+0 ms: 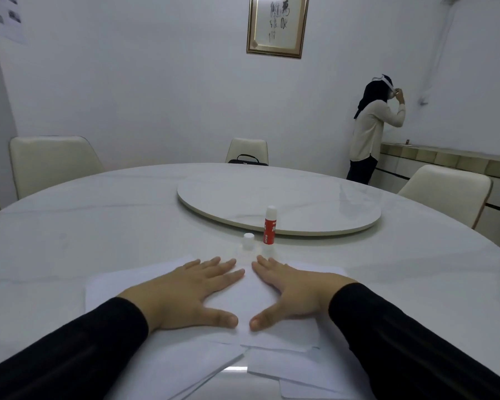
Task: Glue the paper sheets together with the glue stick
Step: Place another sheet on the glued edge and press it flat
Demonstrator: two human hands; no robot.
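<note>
Glue stick is stood upright on the table, uncapped, long axis vertical, just beyond the far edge of the paper sheets and slightly right of centre. Its cap is stood separately, just left of it and a little nearer.

Both hands are laid flat on the top sheet, fingers straight and spread, nothing gripped. Left hand and right hand are angled inward, so that fingertips nearly meet at the far side and thumbs nearly meet at the near side; a triangle of bare paper is left between them. The sheets are being pressed down, prob. to bond a glued joint.

Relation that matters: the stick lies far from both hands, approx. straight ahead of the right hand's fingertips and near them, whereas the left hand is further off, with the cap more in its line. If more glue is needed, the stick would be best taken by the right hand, reaching forward, the sheets being held by the left.

More loose sheets are seen overlapping at the near edge, some overhanging the table rim.
</note>
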